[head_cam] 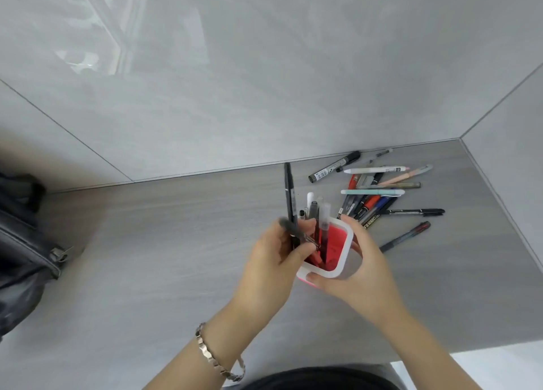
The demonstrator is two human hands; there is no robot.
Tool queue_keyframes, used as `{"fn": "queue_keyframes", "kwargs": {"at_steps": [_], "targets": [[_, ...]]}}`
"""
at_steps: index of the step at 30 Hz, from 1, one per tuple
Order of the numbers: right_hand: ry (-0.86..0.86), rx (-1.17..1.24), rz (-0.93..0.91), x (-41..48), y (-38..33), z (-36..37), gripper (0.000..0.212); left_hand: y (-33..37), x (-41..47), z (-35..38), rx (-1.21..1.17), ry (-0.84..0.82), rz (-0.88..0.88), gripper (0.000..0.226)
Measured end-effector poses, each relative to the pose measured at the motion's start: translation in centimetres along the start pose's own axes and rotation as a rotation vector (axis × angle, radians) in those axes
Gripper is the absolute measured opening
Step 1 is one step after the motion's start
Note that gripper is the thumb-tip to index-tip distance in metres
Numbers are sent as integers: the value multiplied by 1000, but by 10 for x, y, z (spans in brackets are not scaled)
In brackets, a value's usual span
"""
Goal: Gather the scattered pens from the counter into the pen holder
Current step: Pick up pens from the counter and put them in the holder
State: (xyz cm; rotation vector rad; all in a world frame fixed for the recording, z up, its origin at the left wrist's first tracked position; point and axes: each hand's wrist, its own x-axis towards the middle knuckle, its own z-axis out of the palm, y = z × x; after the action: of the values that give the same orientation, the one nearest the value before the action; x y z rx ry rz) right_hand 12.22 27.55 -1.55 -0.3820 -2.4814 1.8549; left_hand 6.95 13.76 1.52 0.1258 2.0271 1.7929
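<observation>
Your left hand (282,251) pinches a long black pen (289,195) upright at the pen holder's near-left corner, fingers closed around its lower barrel. Your right hand (355,275) wraps the red, white-rimmed pen holder (342,251), thumb on the near rim and fingers behind, steadying it on the bench (176,242). Several pens already stand inside. Tip the black pen's lower end over the rim before you let go, and aim for the free red space, not the crowded left side. Keep the holder braced so it does not tip. The remaining scattered pens (379,192) lie in a loose pile just beyond the holder, near the wall. A dark bag (23,242) sits well apart on the left.
</observation>
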Motion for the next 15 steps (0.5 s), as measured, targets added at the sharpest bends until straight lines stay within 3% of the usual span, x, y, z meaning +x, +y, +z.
{"fn": "queue_keyframes", "kwargs": {"at_steps": [7,12,15], "targets": [[64,-25,40,-7,6,-11,75,10,-10,-23,63,34,76,44],[80,-48,45,-10,15,-18,74,30,-17,-56,469,112,159,23],[83,-75,43,-11,18,-18,78,49,-17,-66,629,63,276,16]]}}
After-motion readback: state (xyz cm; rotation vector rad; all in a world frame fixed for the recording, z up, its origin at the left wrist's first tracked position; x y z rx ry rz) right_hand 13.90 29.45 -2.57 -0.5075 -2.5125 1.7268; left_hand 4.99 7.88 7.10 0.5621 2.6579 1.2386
